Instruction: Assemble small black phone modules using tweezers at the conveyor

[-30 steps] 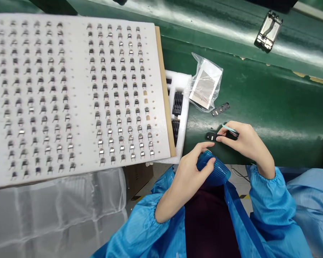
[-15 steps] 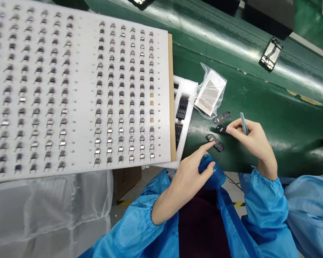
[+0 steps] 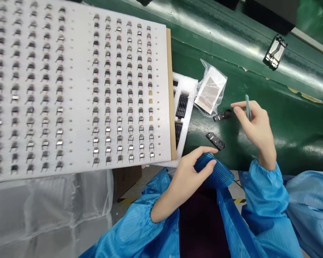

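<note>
My left hand (image 3: 190, 171) rests at the edge of the green belt (image 3: 285, 118), its fingers curled round a blue perforated object (image 3: 215, 172). My right hand (image 3: 254, 126) is raised above the belt and pinches pale teal tweezers (image 3: 248, 106) that point upward. Two small black flat parts lie on the belt: one (image 3: 215, 140) just beyond my left fingertips, the other (image 3: 222, 115) to the left of my right hand, near a clear plastic bag (image 3: 211, 89).
A large white foam tray (image 3: 78, 89) holding several rows of small metal clips fills the left. A smaller white foam holder (image 3: 182, 107) with black parts lies beside it. A metal frame part (image 3: 275, 52) sits far up the belt. Bubble wrap (image 3: 51, 208) lies lower left.
My right hand has risen from the black part near my left hand, set a second black part down by the bag, and now holds only the tweezers. The left hand curled back onto the blue object.
</note>
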`<state>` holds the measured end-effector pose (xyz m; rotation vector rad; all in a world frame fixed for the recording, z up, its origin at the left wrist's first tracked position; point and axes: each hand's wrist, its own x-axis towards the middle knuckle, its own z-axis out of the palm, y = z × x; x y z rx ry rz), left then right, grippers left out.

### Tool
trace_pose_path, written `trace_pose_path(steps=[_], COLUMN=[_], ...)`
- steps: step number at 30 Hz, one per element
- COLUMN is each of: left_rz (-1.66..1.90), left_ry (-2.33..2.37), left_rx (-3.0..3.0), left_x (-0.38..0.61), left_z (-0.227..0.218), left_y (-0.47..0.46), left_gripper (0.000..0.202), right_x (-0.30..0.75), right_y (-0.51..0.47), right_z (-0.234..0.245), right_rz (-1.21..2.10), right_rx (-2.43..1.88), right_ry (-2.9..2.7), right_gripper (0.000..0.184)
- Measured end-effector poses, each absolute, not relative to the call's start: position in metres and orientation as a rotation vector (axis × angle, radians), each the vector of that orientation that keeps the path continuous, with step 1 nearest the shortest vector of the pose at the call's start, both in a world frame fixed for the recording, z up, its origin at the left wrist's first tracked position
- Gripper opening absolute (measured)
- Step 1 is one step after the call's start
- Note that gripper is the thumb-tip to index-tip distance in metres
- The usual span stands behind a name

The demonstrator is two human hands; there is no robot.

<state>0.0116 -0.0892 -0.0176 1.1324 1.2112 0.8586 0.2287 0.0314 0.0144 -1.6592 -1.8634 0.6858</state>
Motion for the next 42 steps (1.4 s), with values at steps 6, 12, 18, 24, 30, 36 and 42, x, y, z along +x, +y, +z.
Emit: trace_pose_path(steps=[6,12,18,24,30,36,42], left_rz=[0.977,0.999,0.997,0.964,0.948,0.981,1.005], left_ry=[1.153,1.204,1.233,1.297,1.290,1.275,1.261], left_rx=[0.953,0.983,1.055,1.115,1.132,1.160,1.216], left_x=[0.011,0.009,0.009,0.016,0.017,0.016,0.016], left_z=[-0.011,-0.004,-0.007,-0.018,-0.024,-0.024,-0.022], left_y=[-0.097,-0.103,-0.104,-0.102,-0.101,-0.101,-0.101], left_gripper=[0.007,0.006,0.007,0.007,0.006,0.010,0.013], right_x=[0.224,0.216,0.212,0.220,0.229,0.230,0.228], right_y=[-0.054,-0.092,-0.099,-0.102,-0.109,-0.109,-0.107], right_z=[0.048,0.037,0.024,0.007,-0.019,-0.031,-0.029], right_rz=[0.881,0.858,1.277,1.214,1.126,0.957,0.898], right_rx=[-1.383,-1.429,-1.285,-1.335,-1.267,-1.109,-1.106], right_ry=[-1.630,-1.417,-1.179,-1.165,-1.364,-1.502,-1.535], right_gripper=[0.047,0.056,0.027,0.007,0.026,0.038,0.038])
